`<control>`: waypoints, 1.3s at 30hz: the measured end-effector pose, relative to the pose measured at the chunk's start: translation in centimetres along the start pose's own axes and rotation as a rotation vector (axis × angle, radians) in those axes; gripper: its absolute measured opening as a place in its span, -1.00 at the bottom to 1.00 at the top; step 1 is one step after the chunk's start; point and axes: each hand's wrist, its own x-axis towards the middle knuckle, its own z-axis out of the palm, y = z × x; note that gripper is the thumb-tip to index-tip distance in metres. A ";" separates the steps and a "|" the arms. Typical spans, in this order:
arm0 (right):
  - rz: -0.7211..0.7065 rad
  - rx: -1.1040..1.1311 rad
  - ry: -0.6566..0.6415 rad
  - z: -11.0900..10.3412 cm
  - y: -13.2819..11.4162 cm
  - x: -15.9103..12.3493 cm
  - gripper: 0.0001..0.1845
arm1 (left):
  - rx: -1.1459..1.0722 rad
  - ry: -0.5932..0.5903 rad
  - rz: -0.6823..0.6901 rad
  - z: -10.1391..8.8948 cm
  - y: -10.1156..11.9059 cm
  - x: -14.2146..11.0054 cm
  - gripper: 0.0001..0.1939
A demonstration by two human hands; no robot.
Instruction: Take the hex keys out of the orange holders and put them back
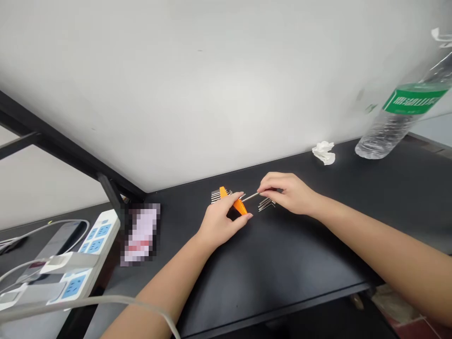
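My left hand (221, 222) is closed around an orange holder (236, 203) on the black table (282, 263). Several silver hex keys (215, 195) stick out of the holder's far end. My right hand (289, 192) pinches one thin silver hex key (250, 197) between thumb and fingers, its free end pointing at the holder. A few loose hex keys (265, 204) lie on the table just under my right hand.
A crumpled white tissue (325, 152) and a tilted clear water bottle (406, 113) with a green label are at the back right. A white power strip (81, 263) with plugs and cables lies at the left. A white wall rises behind the table.
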 end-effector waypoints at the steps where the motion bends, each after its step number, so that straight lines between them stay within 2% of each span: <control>1: -0.014 -0.011 0.002 0.0 0.0 0.0 -0.83 | 0.009 -0.002 0.013 0.0 -0.1 0.0 -0.44; 11: -0.132 -0.105 0.013 0.0 -0.3 -0.3 -0.80 | 0.096 -0.017 0.137 0.1 -0.3 -0.2 -0.43; 17: -0.169 -0.252 -0.075 -0.2 -0.2 -0.6 -0.67 | 0.052 -0.015 0.119 0.2 -0.2 -0.3 -0.42; 21: -0.169 -0.397 -0.105 0.2 -0.7 -0.6 -0.68 | 0.042 -0.039 0.130 0.3 -0.4 -0.3 -0.40; 26: -0.186 -0.437 -0.131 0.6 -1.2 -0.3 -0.69 | 0.064 -0.077 0.160 0.2 -0.1 -0.3 -0.37; 30: -0.217 -0.430 -0.213 1.0 -1.8 -0.1 -0.68 | 0.077 -0.124 0.146 0.2 0.7 -0.3 -0.32; 32: -0.193 -0.358 -0.265 1.6 -2.3 -0.1 -0.68 | 0.045 -0.123 0.113 0.2 1.1 -0.3 -0.27; 34: -0.111 -0.269 -0.278 2.4 -2.8 -0.2 -0.65 | 0.005 -0.113 0.083 0.1 1.2 -0.3 -0.24; 37: 0.025 -0.209 -0.236 2.8 -2.8 -0.4 -0.61 | -0.030 -0.086 0.028 -0.1 1.0 -0.3 -0.25; 39: 0.087 -0.268 -0.201 2.2 -1.9 -0.4 -0.68 | -0.031 -0.067 0.020 -0.2 0.7 -0.3 -0.30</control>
